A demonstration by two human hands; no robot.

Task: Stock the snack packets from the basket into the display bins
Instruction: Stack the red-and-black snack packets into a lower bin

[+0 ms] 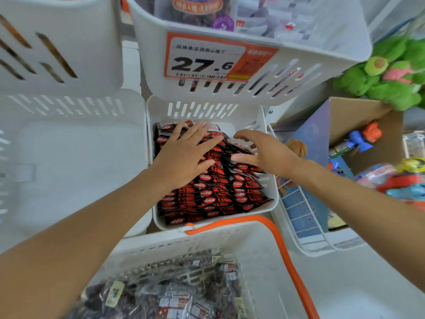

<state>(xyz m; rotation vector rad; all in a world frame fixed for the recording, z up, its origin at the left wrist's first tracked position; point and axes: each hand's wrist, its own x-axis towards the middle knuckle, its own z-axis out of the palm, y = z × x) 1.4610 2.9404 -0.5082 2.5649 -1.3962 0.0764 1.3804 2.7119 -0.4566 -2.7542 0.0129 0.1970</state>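
A white display bin (271, 203) in the middle holds several rows of black-and-red snack packets (216, 192). My left hand (186, 155) lies flat on the packets at the back of the bin, fingers spread. My right hand (264, 150) hovers over the bin's right side with fingers curled and apart, touching the packets there; it grips nothing that I can see. Below, a white basket (161, 245) with an orange handle (287, 256) holds several clear packets of dark snacks (174, 291).
An upper bin (322, 65) with a 27.6 price tag (207, 58) overhangs the middle bin. An empty white bin (69, 157) sits left. A wire rack (305, 226), a cardboard box (358, 116) of toys and green plush toys (391, 72) are at right.
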